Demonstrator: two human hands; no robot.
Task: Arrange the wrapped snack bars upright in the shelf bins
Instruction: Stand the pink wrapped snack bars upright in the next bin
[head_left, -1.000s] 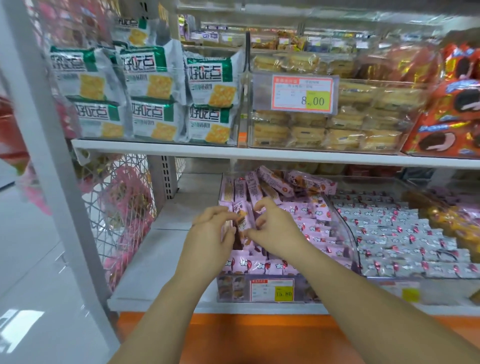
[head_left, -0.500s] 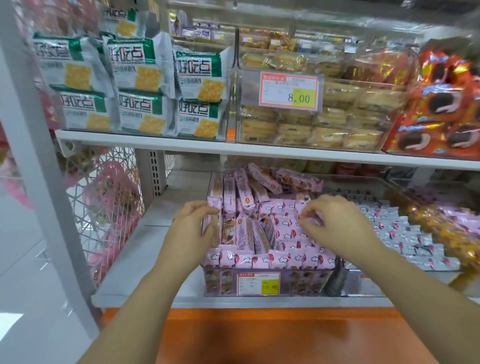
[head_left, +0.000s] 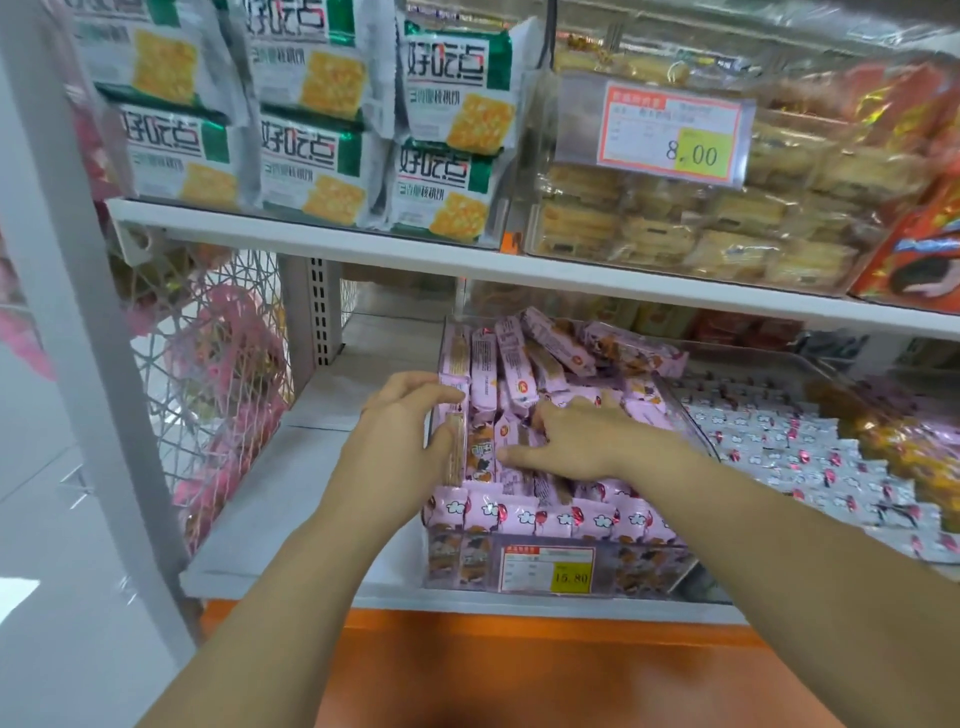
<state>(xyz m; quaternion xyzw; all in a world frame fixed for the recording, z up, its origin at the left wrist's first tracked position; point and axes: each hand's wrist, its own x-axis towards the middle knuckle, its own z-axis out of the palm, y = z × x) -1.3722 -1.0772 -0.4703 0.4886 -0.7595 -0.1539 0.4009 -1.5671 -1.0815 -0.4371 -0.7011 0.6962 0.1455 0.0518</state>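
Right hand (head_left: 592, 441) is now lying over the middle of the clear bin (head_left: 644, 566); half a second back it was working at the bin's right side, so it is closing toward the left hand (head_left: 400, 447). Its fingers (head_left: 566, 410) are spreading nearly flat on the pink snack bars (head_left: 511, 364), thumb reaching left, pressing rather than gripping anything. Left hand is staying at the bin's left wall, as before: fingers almost straight across the tops of the leftmost standing bars, thumb resting against the face of one bar, steadying it, no clear pinch showing. The two-handed pinch on a single bar seen a second ago is gone. Bars are sitting in the bin on the lower shelf (head_left: 270, 493): front row and left columns are standing upright, while several at the back are leaning or lying across each other. Judgement: the person is pushing the centre bars leftward to pack them against the braced column; the back of the bin is waiting to be straightened, so the task is partly done.
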